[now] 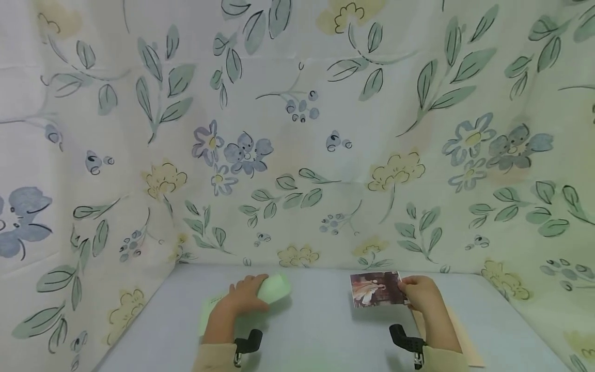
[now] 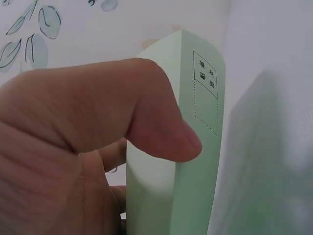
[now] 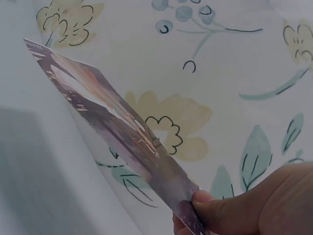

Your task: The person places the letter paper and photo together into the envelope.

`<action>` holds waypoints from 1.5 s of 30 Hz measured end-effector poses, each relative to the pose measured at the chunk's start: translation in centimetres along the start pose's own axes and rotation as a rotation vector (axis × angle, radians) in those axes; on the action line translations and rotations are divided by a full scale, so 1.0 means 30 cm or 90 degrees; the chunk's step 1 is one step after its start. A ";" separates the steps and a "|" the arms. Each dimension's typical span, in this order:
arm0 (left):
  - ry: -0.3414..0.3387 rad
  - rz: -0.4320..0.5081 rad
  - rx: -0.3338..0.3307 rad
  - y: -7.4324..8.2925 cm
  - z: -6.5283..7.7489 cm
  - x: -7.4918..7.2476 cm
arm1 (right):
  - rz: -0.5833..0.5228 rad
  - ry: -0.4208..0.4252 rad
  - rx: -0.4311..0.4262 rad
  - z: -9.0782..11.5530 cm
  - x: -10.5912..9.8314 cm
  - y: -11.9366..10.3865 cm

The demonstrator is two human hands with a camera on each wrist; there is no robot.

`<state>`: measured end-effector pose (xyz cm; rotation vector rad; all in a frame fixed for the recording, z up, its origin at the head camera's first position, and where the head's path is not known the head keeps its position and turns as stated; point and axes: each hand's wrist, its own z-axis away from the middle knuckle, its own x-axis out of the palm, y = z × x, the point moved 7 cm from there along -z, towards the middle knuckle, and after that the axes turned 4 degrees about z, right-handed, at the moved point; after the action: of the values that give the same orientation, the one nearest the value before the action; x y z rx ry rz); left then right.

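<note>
Your left hand [image 1: 244, 297] has a light green envelope [image 1: 278, 288] in its grip, the thumb bent across the near face and fingers lying behind it in the left wrist view; a small printed box with characters and a dotted box below it show beyond your thumb. Your right hand [image 1: 422, 294] pinches a printed picture card [image 1: 374, 289] by its right end, thumb against fingers, and leaves most of the picture uncovered; both hands are thus closed only as far as thin paper requires.

The governing relation, as judged here, is the sideways one: the card's free left end faces the envelope across a stretch of worktop [image 1: 321, 320], the two well apart; the card's long axis runs roughly left to right, tipped slightly, while the envelope's visible ends suggest a line rising from lower left to upper right; your left hand is at the envelope and your right at the card, so neither needs to cross the other to bring the two together.

Beneath your right forearm a cream paper sheet [image 1: 470, 355] lies on the worktop, partly hidden; behind everything hangs a floral cloth [image 1: 297, 150]; whether the envelope's mouth is open, you cannot tell from these views.
</note>
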<state>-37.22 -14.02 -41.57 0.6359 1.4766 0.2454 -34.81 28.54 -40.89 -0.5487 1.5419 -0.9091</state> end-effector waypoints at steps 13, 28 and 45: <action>0.010 -0.003 -0.017 -0.045 0.006 -0.001 | -0.005 0.002 0.024 0.002 0.002 0.022; 0.008 0.013 -0.026 -0.049 0.026 -0.006 | 0.005 0.006 0.008 0.007 0.008 0.030; 0.017 0.002 -0.026 -0.065 0.011 0.006 | -0.006 0.007 0.006 0.008 0.015 0.004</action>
<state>-37.30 -15.59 -42.77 0.6038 1.4920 0.2866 -34.63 28.20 -41.24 -0.5461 1.5445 -0.9280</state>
